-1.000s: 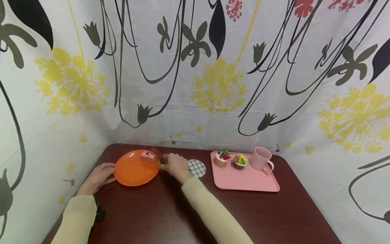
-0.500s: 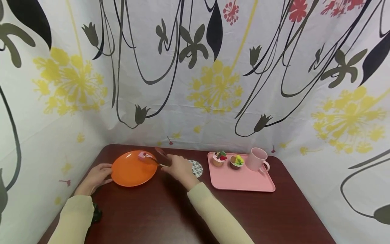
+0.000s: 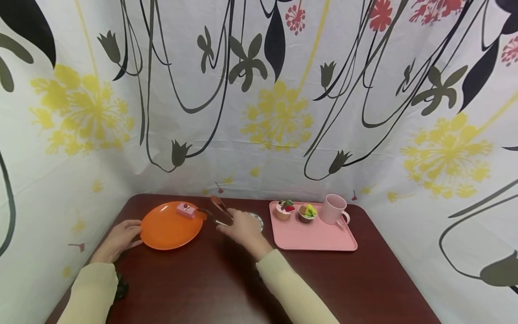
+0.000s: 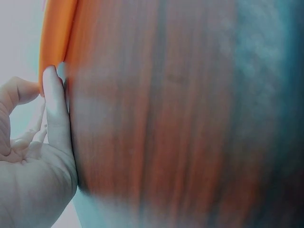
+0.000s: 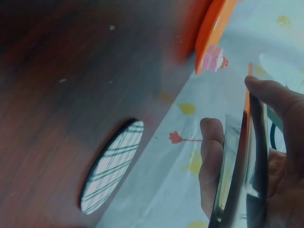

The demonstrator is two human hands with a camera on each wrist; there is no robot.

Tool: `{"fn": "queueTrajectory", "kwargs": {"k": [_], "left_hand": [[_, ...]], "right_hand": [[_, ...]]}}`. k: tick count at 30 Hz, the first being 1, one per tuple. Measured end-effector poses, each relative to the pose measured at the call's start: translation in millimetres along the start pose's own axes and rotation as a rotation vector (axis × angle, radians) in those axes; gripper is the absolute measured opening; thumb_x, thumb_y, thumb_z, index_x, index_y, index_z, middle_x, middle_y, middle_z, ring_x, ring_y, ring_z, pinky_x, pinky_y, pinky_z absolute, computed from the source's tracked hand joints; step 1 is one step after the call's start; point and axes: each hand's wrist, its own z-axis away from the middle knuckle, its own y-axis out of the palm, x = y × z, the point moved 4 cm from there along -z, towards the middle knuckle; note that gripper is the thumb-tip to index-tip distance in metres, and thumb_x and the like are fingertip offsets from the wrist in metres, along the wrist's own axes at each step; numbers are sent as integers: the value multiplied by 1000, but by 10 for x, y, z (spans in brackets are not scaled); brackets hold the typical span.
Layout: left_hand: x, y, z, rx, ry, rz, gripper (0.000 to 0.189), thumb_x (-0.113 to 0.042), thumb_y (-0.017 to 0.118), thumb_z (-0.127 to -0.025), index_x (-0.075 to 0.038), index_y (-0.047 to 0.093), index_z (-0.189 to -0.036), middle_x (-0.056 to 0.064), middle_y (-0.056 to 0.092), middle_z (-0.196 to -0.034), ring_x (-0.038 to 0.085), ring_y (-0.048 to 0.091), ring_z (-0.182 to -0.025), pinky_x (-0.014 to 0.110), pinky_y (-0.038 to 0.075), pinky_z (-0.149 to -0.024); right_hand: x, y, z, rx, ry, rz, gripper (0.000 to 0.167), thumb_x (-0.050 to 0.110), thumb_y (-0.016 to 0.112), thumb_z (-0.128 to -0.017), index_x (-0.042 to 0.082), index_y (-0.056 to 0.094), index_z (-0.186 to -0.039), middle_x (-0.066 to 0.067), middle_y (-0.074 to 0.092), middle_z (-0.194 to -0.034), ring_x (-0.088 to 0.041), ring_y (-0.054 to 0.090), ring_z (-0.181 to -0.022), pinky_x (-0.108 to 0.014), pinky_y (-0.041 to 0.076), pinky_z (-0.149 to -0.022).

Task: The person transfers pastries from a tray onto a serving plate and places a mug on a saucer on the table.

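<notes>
An orange plate (image 3: 166, 234) lies at the table's back left, its left rim pinched between the thumb and fingers of my left hand (image 3: 120, 238). In the left wrist view, a fingertip (image 4: 50, 76) lies against that rim. A pink piece of cake (image 3: 186, 210) with a red topping sits on the plate's far right part. Right of the plate, my right hand (image 3: 244, 230) grips metal tongs (image 5: 259, 156) with brown tips. The tongs' arms stand apart with nothing between them; one tip is near the cake and plate rim, and I cannot tell whether it touches.
A plaid round coaster (image 5: 111, 168) lies behind my right hand. Farther right, a pink tray (image 3: 315, 240) holds two cupcakes, one with a strawberry (image 3: 285, 209) and one with yellow topping (image 3: 307, 213), plus a pink mug (image 3: 333, 209). A patterned curtain (image 3: 243, 135) hangs behind the table.
The tongs have spread apart and drawn back to the right from the cake, which stays on the plate. My left hand keeps its hold on the rim. The head view has shifted slightly.
</notes>
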Motion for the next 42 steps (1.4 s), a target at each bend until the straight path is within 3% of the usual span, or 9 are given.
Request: {"fn": "queueTrajectory", "kwargs": {"k": [3,9,19,33,36,42], "left_hand": [[-3,14,-13,3,-1,5,74,-37,48,-115,10,21,-165,38,34,-165,48,48,-147,34,66,-97],[-21,23,17,4,10,-8,71,-34,48,-115,11,22,-164,39,34,-164,48,49,-145,32,67,-95],[-50,8,10,-5,4,-28,75,-38,47,-114,11,21,-165,38,32,-165,49,49,-145,34,66,-96],[-41,17,57,22,19,-33,76,-32,46,-115,7,10,-169,40,30,-165,50,47,-146,35,66,-97],[-44,14,51,20,27,-20,76,-31,45,-115,4,8,-170,41,34,-162,47,52,-140,34,67,-96],[-47,24,41,17,32,-42,72,-33,46,-115,4,17,-169,39,41,-159,33,63,-129,35,67,-96]], "right_hand": [[-95,-39,78,-10,18,32,51,62,80,-87,27,75,-124,9,75,-89,-18,70,-81,-43,55,-63],[-245,-123,233,9,47,13,61,61,80,-88,25,72,-138,2,79,-111,-23,73,-99,-52,60,-76],[-501,-142,409,23,87,-48,69,58,82,-89,22,68,-146,-5,79,-107,-22,68,-86,-44,56,-70],[-820,-240,716,7,132,-37,72,61,82,-87,17,70,-144,-5,79,-114,-20,66,-87,-42,56,-73],[-865,-272,774,-4,117,-49,71,60,82,-88,15,70,-142,-5,79,-114,-20,67,-89,-43,57,-75],[-999,-301,897,-6,113,-128,62,56,81,-90,16,73,-137,0,78,-108,-15,65,-86,-38,55,-75]]}}
